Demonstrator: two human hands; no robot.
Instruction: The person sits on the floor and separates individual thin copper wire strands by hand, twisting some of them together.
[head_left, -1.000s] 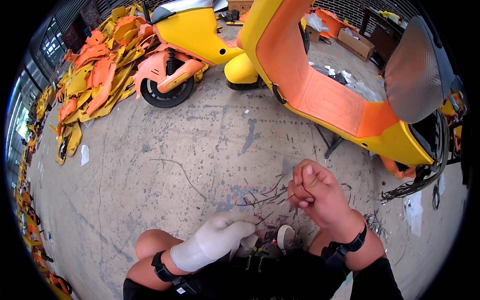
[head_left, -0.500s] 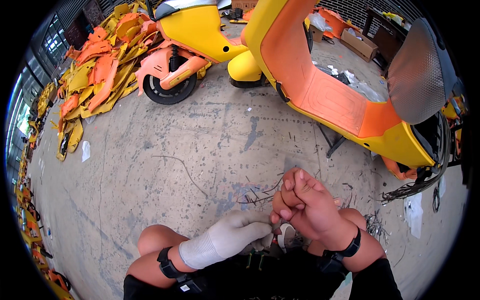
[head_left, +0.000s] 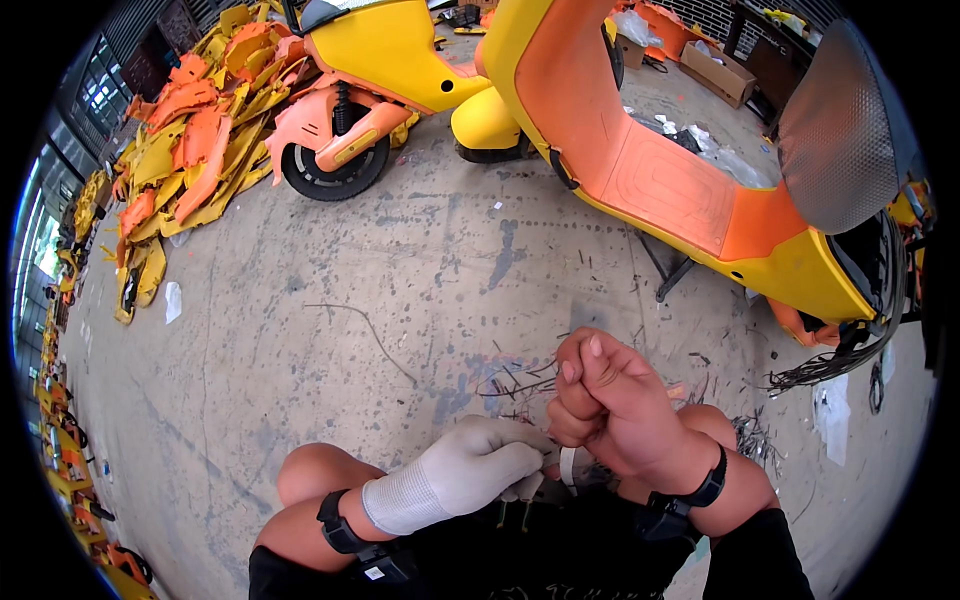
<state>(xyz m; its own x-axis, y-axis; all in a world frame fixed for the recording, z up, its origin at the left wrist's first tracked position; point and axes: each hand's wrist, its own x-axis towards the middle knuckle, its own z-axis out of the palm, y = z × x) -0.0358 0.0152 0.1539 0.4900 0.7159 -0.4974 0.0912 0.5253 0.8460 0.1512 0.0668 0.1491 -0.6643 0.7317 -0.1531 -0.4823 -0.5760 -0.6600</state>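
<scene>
My left hand (head_left: 455,475), in a pale grey knitted glove, is closed, thumb against its bent fingers, low in front of my lap. Close by on its right and a little higher, my bare right hand (head_left: 610,405) is curled tight, its thumb pressed to the fingers. Whatever the two hands grip is too thin or too hidden to make out. Just beyond my right hand, several thin dark wire pieces (head_left: 515,385) lie on the floor. Bands with small black devices circle both wrists.
A yellow and orange scooter (head_left: 670,195) stands ahead on the right, a wire bundle (head_left: 815,372) hanging from its end. Another scooter (head_left: 385,65) is farther left. A heap of yellow and orange panels (head_left: 190,145) fills the far left. One long wire (head_left: 368,325) lies on the concrete.
My right hand has curled tighter, its fingers drawn in more. The gloved left hand stays almost in place. The view has shifted slightly.
</scene>
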